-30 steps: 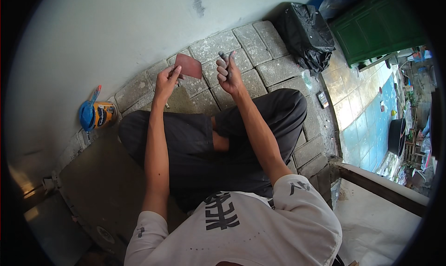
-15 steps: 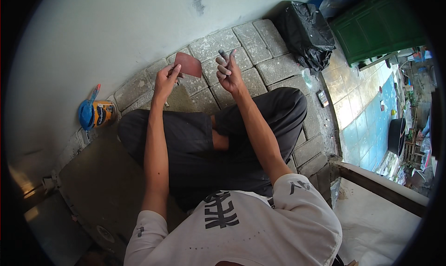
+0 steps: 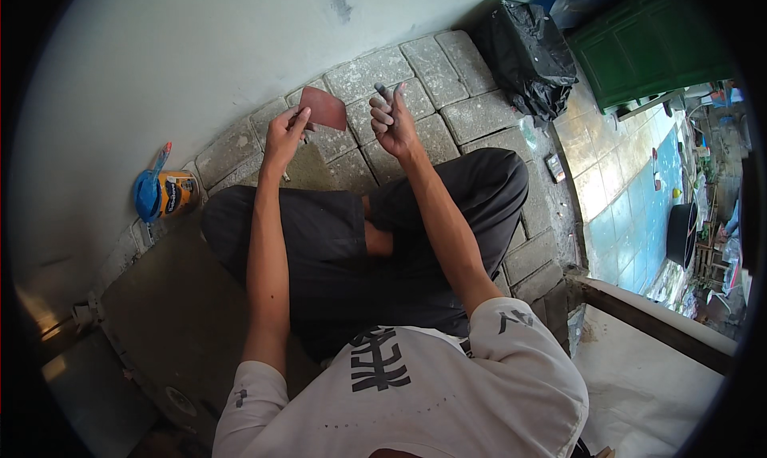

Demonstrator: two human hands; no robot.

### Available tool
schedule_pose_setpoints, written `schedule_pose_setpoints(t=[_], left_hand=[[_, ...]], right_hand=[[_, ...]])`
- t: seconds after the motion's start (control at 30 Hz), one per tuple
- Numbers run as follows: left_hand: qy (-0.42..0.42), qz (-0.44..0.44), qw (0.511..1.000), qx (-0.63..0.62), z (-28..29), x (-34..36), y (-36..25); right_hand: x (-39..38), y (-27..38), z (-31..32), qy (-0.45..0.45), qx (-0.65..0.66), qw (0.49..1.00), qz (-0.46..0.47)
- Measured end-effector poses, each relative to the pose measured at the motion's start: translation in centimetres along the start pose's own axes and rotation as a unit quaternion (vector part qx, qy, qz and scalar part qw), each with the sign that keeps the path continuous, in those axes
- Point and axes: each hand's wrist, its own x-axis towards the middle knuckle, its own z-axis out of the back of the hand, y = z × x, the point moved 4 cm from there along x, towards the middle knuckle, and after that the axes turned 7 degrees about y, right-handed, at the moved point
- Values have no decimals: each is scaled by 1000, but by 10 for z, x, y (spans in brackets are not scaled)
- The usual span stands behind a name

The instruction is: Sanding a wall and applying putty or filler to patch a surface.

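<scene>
My left hand [image 3: 281, 141] pinches a reddish-brown piece of sandpaper [image 3: 324, 109] by its left edge, thumb on top. The sheet is held up over the paving blocks, its brown face showing. To its right, my right hand [image 3: 395, 130] is raised with nothing visible in it. Grey dust coats its fingertips; two digits stick up apart while the others curl loosely. Both forearms reach out above my crossed legs in dark trousers [image 3: 319, 226].
A pale wall [image 3: 200, 66] with a dark smear rises ahead. At left stands an orange-and-black paint can [image 3: 177, 194] with a blue covering on it. A black plastic bag [image 3: 523, 54] and a green bin [image 3: 651, 46] stand far right. Grey paving blocks [image 3: 479, 118] lie underneath.
My right hand has shifted very slightly left and up. The left hand and the sandpaper are almost still, and the grip is the same.
</scene>
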Motion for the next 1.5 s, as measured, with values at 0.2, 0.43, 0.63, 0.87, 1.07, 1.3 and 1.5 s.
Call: schedule_pose_setpoints(t=[0.2,0.43,0.63,0.87,1.07,1.3,1.5], left_hand=[[-1,-4,1000,-3,-2,0,-1],[7,-2,1000,2,-1,1,2],[6,2,1000,3,-1,1,1],[10,-1,1000,1,-2,2,2],[6,1,1000,0,0,2,5],[8,-8,1000,-5,-1,1,1],[4,-1,1000,5,-1,0,-1]], right_hand=[[1,2,2,40,42,998,0],[0,1,3,19,-6,1000,1],[1,1,1,22,30,999,9],[-1,3,0,30,39,999,7],[0,1,2,-1,-6,1000,0],[0,1,0,-5,-34,999,-8],[0,1,1,-4,-38,999,-3]])
